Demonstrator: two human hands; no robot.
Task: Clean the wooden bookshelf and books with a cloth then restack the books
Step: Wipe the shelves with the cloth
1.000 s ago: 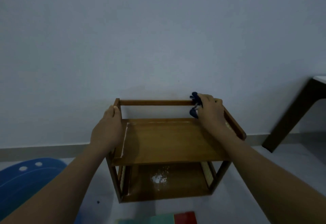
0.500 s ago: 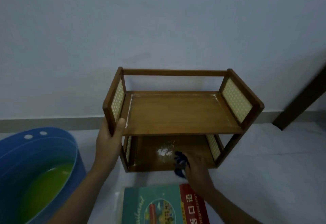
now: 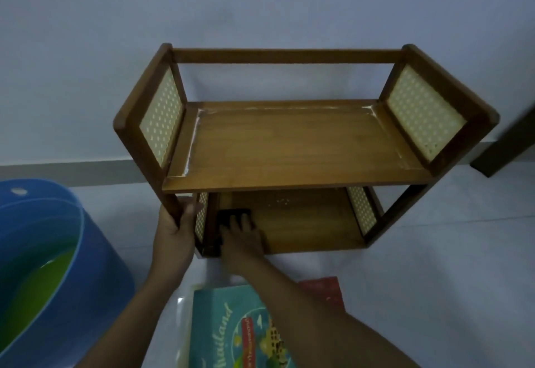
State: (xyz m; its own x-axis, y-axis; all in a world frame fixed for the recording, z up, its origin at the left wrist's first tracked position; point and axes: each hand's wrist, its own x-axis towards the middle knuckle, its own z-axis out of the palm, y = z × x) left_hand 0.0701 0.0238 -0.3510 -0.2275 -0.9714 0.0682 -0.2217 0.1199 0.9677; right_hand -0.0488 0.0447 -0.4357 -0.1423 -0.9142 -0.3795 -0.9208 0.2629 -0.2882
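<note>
The right hand (image 3: pixel 243 241) is pressing a dark cloth (image 3: pixel 231 217) flat against the lower shelf board (image 3: pixel 304 222), fingers spread over the cloth rather than curled around it, at the board's front left corner. The cloth is lying just beside the left side panel, partly hidden under the fingers. The left hand (image 3: pixel 173 231) is closing around the front left post (image 3: pixel 170 208) of the wooden bookshelf (image 3: pixel 289 147), thumb on the inner side and fingers wrapping the outer side, just below the upper shelf's front edge. A few pale specks are showing toward the back of the lower board, and a pale line is running along the left and rear edges of the upper shelf. The bookshelf is standing on the pale floor (image 3: pixel 434 266), its back toward the wall. A teal book (image 3: pixel 231 330) is lying flat on the floor in front of the bookshelf, partly under the right forearm, with a red cover (image 3: pixel 321 289) showing beyond it. A blue tub (image 3: pixel 95 251) holding greenish liquid is sitting at the left.
</note>
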